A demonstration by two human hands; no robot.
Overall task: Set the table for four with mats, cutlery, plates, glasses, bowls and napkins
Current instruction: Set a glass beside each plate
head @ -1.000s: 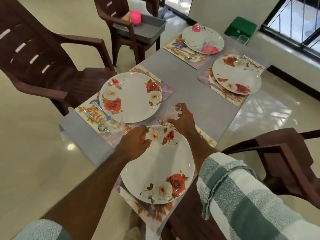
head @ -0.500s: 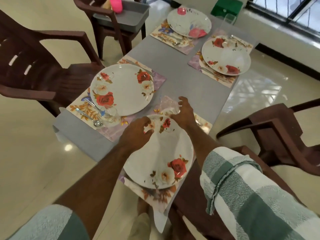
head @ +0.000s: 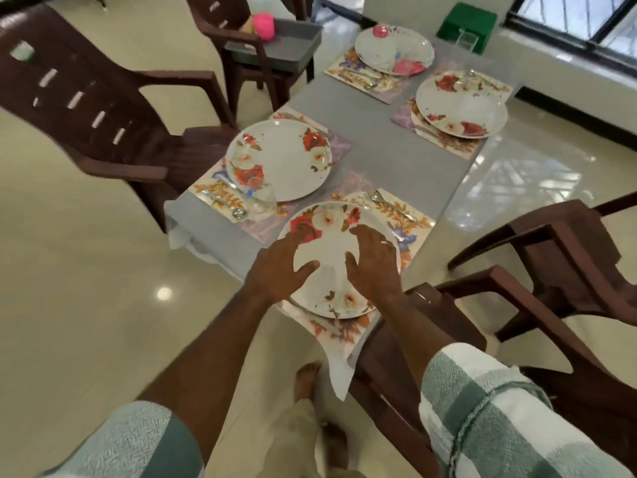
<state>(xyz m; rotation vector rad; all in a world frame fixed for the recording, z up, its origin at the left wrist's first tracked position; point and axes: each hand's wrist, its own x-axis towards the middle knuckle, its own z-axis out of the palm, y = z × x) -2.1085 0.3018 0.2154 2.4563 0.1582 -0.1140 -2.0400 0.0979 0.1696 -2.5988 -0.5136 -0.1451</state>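
Four flowered plates lie on patterned mats on the grey table (head: 379,150). Over the nearest plate (head: 331,267) hover both my hands, fingers spread and holding nothing: my left hand (head: 282,267) on its left side, my right hand (head: 374,260) on its right. Cutlery (head: 389,205) lies on the near mat (head: 413,222) to the right of this plate. The left plate (head: 279,160) has a clear glass (head: 260,198) and a spoon (head: 238,212) beside it. At the far end sit two more plates, one on the left (head: 394,50) and one on the right (head: 462,106).
Brown plastic chairs stand at the left (head: 103,108) and right (head: 551,257). A far chair holds a grey tray (head: 293,39) with a pink cup (head: 263,25). A clear glass (head: 465,41) and a green box (head: 468,20) are at the table's far end.
My right hand let go of the clear glass beyond the near plate and drew back over the plate. My left hand opened and spread over the plate's left side.
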